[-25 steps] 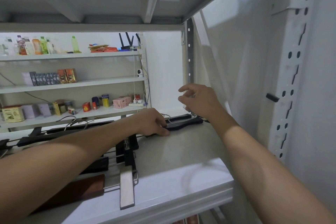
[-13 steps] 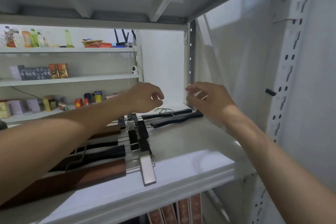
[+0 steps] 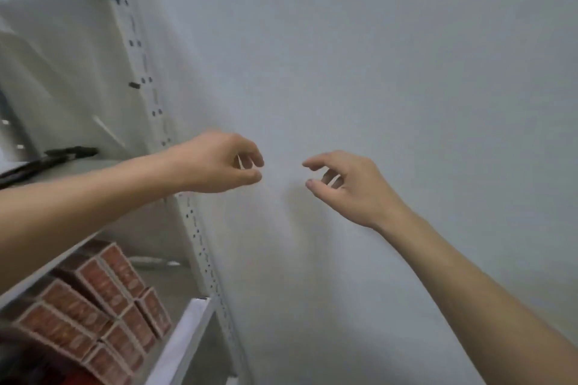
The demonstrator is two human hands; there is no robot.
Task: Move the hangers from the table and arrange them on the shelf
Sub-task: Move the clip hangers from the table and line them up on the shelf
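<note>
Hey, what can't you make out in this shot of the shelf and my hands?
- Hangers: head view, mostly cut off by the left edge, blurred; count unclear.
- Red boxes: print too blurred to read.
- Table: out of frame.
- Left hand and right hand: both empty.

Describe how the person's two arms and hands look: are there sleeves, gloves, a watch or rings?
Both forearms are bare up to the picture's edge, with no sleeve in view. The left hand and the right hand wear no gloves. No watch, bracelet or ring shows on either. The picture is slightly blurred, so fine marks cannot be told.
</note>
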